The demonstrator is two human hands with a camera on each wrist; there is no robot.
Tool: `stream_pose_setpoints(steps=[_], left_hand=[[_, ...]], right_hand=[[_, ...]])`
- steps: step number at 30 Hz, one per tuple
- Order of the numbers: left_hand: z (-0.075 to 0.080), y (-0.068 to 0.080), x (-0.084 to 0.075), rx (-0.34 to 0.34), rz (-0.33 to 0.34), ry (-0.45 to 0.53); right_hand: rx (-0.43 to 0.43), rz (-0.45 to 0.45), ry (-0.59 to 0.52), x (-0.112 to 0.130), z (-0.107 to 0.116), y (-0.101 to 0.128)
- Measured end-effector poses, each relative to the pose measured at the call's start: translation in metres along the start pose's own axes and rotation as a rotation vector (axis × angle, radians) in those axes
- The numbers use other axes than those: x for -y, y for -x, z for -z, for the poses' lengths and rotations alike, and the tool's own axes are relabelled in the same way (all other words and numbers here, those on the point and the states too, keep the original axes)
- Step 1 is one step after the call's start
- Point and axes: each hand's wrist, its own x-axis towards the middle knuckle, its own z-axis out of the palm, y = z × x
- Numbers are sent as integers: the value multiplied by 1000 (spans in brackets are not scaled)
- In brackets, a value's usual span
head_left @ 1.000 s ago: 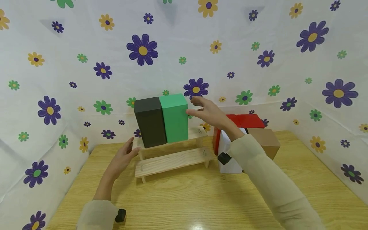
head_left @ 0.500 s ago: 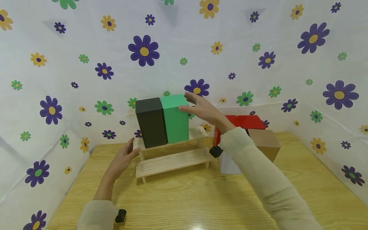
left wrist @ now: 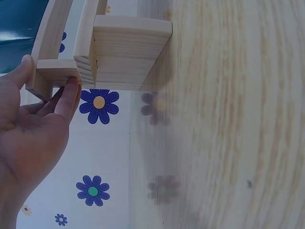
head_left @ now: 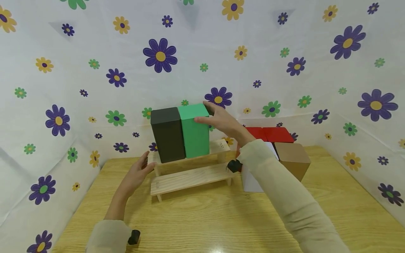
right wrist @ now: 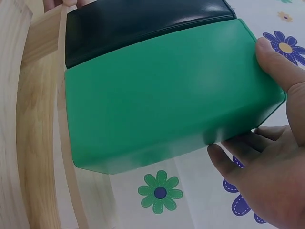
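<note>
Fingers of the right hand (head_left: 223, 121) curl around the upper right edge of the green box (head_left: 195, 130), thumb on its front face. That box stands upright on the top step of the wooden stepped shelf (head_left: 190, 175), touching the black box (head_left: 167, 135) beside it. Left hand (head_left: 137, 174), fingers straight, presses the shelf's left end on the counter (head_left: 202, 221).

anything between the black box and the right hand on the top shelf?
Yes, the green box: in the head view it stands against the black box, and the right hand grips its far side. The right wrist view agrees.
</note>
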Motion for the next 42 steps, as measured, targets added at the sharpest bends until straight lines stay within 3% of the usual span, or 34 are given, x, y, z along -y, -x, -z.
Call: stream_pose_setpoints(steps=[11,22,33,42], left_hand=[[1,2,0,10,-7,7],[3,3,2,16,-13,-4],[2,18,-28,41,11,15],[3,7,-5,33,-4,-5]], right_hand=[[-57,-34,69,6,2,29],[-28,22,-6,20,0,84],[9,37,-67,31,-2,142],[-45,-4,-46,16,5,177]])
